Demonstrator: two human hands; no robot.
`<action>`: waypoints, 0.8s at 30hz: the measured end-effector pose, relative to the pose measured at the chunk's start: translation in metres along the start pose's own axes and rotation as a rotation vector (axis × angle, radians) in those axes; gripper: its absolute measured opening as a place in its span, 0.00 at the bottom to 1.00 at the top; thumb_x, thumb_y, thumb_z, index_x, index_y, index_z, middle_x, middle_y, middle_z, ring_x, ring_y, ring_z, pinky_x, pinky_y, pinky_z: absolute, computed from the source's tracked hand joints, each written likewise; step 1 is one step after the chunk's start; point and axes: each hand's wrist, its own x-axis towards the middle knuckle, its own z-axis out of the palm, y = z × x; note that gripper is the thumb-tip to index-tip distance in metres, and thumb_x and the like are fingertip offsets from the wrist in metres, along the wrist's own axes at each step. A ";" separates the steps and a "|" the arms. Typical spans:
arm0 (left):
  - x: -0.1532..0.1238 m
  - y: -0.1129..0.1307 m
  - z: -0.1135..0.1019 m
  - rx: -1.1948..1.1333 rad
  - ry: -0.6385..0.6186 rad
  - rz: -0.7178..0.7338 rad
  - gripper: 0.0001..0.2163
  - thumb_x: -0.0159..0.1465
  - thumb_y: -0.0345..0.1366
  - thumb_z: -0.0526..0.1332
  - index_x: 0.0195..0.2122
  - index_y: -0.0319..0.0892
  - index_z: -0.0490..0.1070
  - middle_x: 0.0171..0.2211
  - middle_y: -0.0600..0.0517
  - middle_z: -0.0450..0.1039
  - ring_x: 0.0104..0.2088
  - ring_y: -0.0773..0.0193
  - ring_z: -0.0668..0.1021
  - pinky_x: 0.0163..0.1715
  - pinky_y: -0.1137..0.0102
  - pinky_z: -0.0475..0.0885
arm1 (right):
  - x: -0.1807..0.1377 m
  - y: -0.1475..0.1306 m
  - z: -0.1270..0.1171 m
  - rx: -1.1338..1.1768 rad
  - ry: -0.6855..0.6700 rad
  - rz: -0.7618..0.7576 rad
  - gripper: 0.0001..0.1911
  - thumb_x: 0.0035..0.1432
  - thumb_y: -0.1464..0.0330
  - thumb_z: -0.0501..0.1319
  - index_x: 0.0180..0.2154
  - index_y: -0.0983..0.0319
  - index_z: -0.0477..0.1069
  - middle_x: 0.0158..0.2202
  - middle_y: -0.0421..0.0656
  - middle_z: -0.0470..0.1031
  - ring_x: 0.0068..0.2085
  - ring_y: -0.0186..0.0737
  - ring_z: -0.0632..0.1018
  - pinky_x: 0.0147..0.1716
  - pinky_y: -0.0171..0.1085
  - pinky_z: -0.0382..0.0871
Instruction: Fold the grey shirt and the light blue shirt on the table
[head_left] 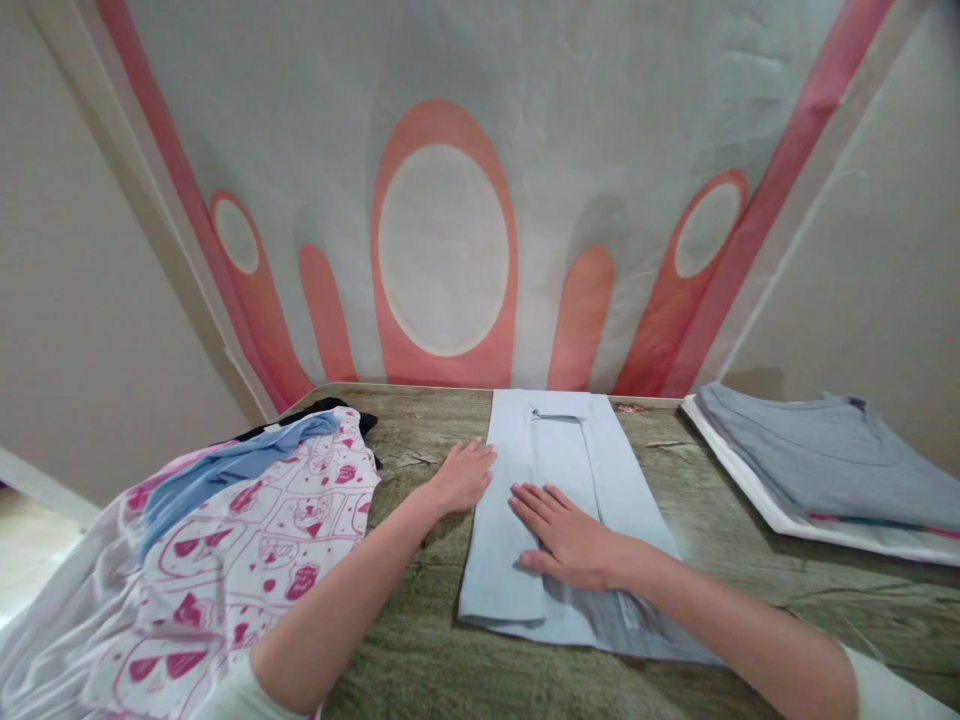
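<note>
A pale blue folded garment lies as a long panel on the wood-grain table, its sides turned in toward the middle. Near its far end is a narrow opening with a dark edge; I cannot tell which kind of garment it is. My left hand rests at the garment's left edge, fingers stretched out, the fingertips touching the cloth. Flat on the middle of the cloth lies my right hand, palm down and fingers extended. Neither hand grips anything. Some grey shading shows at the near right part, beneath my right forearm.
Left of my arms is a loose heap of clothes, with a white and pink printed garment, a blue piece and something black. At the right sits a folded stack topped by a grey shirt. A wall hanging rises behind the table.
</note>
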 end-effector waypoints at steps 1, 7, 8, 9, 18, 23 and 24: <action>0.005 0.003 0.000 0.012 0.005 0.007 0.18 0.66 0.35 0.46 0.56 0.42 0.58 0.60 0.46 0.55 0.61 0.56 0.54 0.57 0.54 0.49 | -0.009 -0.012 0.000 0.033 -0.020 -0.011 0.41 0.59 0.47 0.43 0.63 0.67 0.39 0.65 0.53 0.36 0.64 0.49 0.41 0.60 0.52 0.33; 0.033 0.032 -0.001 -0.004 0.032 0.134 0.17 0.64 0.30 0.47 0.53 0.39 0.61 0.57 0.44 0.60 0.57 0.58 0.63 0.55 0.60 0.57 | -0.043 -0.046 -0.022 0.362 -0.214 -0.185 0.39 0.59 0.49 0.47 0.63 0.64 0.42 0.65 0.49 0.38 0.64 0.48 0.43 0.61 0.50 0.36; 0.037 0.037 -0.002 -0.025 0.038 0.174 0.17 0.64 0.29 0.47 0.53 0.39 0.61 0.56 0.44 0.61 0.56 0.59 0.64 0.54 0.62 0.58 | -0.045 -0.037 -0.028 0.444 -0.229 -0.209 0.36 0.60 0.50 0.46 0.63 0.62 0.44 0.65 0.47 0.42 0.64 0.46 0.47 0.61 0.49 0.40; 0.041 0.042 -0.003 -0.049 0.044 0.212 0.17 0.64 0.29 0.47 0.53 0.39 0.61 0.56 0.44 0.62 0.55 0.60 0.65 0.53 0.64 0.60 | -0.046 -0.023 -0.034 0.526 -0.219 -0.209 0.32 0.62 0.52 0.45 0.62 0.60 0.47 0.64 0.45 0.46 0.63 0.44 0.51 0.60 0.46 0.45; 0.062 0.104 -0.004 -0.139 0.049 0.448 0.16 0.66 0.32 0.45 0.55 0.40 0.59 0.57 0.46 0.60 0.56 0.60 0.64 0.53 0.64 0.59 | -0.034 0.169 -0.032 0.086 0.477 0.328 0.32 0.61 0.53 0.42 0.59 0.66 0.56 0.62 0.50 0.54 0.62 0.46 0.55 0.60 0.48 0.47; 0.037 0.133 -0.004 -0.154 0.046 0.547 0.16 0.66 0.34 0.47 0.54 0.41 0.60 0.57 0.45 0.60 0.55 0.60 0.65 0.53 0.64 0.59 | -0.045 0.173 -0.016 -0.159 0.303 0.432 0.30 0.63 0.57 0.42 0.61 0.66 0.52 0.63 0.49 0.49 0.63 0.46 0.51 0.60 0.49 0.45; 0.029 0.137 -0.006 -0.156 0.041 0.561 0.15 0.66 0.33 0.47 0.53 0.41 0.61 0.57 0.45 0.60 0.55 0.60 0.65 0.52 0.65 0.59 | -0.050 0.166 -0.014 -0.174 0.285 0.437 0.30 0.63 0.57 0.42 0.61 0.66 0.51 0.64 0.49 0.48 0.63 0.45 0.50 0.60 0.49 0.45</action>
